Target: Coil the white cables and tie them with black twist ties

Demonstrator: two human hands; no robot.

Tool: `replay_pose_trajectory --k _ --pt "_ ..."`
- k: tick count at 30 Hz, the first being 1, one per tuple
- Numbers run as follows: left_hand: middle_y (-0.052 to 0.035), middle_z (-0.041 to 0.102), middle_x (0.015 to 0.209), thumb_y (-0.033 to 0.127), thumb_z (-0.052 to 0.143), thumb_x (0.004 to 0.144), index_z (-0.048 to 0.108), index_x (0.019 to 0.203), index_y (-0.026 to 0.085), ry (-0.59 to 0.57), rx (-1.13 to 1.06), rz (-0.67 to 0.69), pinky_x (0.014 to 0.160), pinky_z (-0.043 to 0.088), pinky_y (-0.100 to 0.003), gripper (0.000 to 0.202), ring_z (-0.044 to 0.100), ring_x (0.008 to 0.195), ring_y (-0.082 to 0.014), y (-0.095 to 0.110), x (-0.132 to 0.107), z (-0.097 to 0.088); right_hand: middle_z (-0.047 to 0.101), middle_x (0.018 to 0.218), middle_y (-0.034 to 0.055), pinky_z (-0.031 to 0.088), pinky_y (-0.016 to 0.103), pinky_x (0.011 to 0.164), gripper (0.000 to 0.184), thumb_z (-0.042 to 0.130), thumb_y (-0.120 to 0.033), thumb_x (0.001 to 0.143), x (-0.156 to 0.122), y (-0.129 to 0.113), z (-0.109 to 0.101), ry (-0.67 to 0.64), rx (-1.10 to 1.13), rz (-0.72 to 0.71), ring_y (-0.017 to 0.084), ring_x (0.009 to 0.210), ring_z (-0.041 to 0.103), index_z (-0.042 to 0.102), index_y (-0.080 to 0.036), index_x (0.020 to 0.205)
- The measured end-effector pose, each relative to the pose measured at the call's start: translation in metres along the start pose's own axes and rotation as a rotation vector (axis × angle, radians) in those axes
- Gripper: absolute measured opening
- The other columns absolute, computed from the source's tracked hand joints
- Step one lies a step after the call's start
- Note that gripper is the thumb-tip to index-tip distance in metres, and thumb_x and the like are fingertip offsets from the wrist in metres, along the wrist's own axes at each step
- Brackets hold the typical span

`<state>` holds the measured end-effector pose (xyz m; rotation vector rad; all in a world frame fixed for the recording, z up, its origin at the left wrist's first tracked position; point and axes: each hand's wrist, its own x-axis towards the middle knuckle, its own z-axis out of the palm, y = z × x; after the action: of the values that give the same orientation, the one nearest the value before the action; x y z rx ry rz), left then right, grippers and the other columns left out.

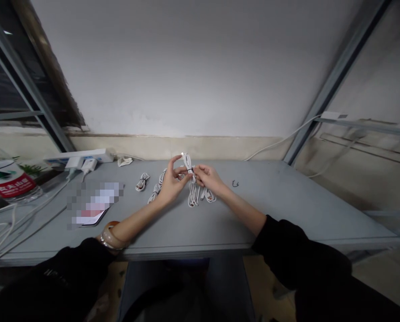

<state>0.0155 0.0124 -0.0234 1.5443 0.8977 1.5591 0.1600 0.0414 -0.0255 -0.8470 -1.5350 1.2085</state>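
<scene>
Both my hands are raised over the middle of the grey table (287,210), fingertips close together. My left hand (173,182) and my right hand (208,177) both pinch a coiled white cable (193,193), whose connector end points up between them. A thin dark tie (189,170) appears to circle the bundle at my fingertips. Several more white coils lie near my hands, among them one (142,182) at the left and another (209,195) just below my right hand. A small black wire tie (235,184) lies to the right.
A white power strip (79,156) with plugged-in adapters stands at the back left. Nearby are a blurred paper-covered item (92,205), a red-labelled container (8,179) and loose white cables (5,232). A white cable (280,141) runs up the wall at right.
</scene>
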Motion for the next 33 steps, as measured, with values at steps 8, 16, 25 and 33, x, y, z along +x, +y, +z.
replay_pose_trajectory --k 8,16,25,33 --pt "-0.0047 0.073 0.092 0.009 0.061 0.077 0.07 0.08 0.021 -0.019 0.392 0.307 0.086 0.044 -0.034 0.016 0.062 0.089 -0.0184 0.0 0.001 -0.008 0.034 0.047 -0.0091 0.017 0.023 0.04 0.025 0.054 -0.027 0.088 -0.006 -0.004 0.008 -0.031 0.148 0.096 0.005 0.038 0.027 0.049 -0.02 0.065" --pt "-0.005 0.074 0.093 0.011 0.057 0.082 0.069 0.065 0.024 -0.088 0.475 0.489 0.089 0.044 -0.038 0.025 0.062 0.089 -0.0194 0.001 0.0 -0.013 0.025 0.047 -0.0102 0.015 0.021 0.041 0.022 0.051 -0.019 0.088 -0.009 -0.017 0.006 -0.157 0.371 0.357 0.006 0.041 0.016 0.044 -0.021 0.066" --pt "-0.0051 0.073 0.092 0.015 0.06 0.083 0.07 0.066 0.024 -0.161 0.431 0.519 0.091 0.044 -0.04 0.021 0.062 0.09 -0.02 0.008 -0.004 -0.013 0.018 0.046 -0.0108 0.016 0.021 0.041 0.031 0.053 -0.029 0.089 -0.012 -0.02 -0.005 -0.336 0.412 0.51 0.007 0.042 0.01 0.038 -0.022 0.064" --pt "-0.0058 0.07 0.098 0.01 0.05 0.082 0.071 0.075 0.021 -0.018 0.298 0.302 0.091 0.045 -0.035 0.024 0.062 0.097 -0.0188 0.0 0.001 -0.008 0.028 0.047 -0.0096 0.014 0.02 0.041 0.025 0.055 -0.027 0.085 0.0 -0.008 -0.008 -0.271 0.367 0.372 0.006 0.041 0.02 0.045 -0.02 0.064"
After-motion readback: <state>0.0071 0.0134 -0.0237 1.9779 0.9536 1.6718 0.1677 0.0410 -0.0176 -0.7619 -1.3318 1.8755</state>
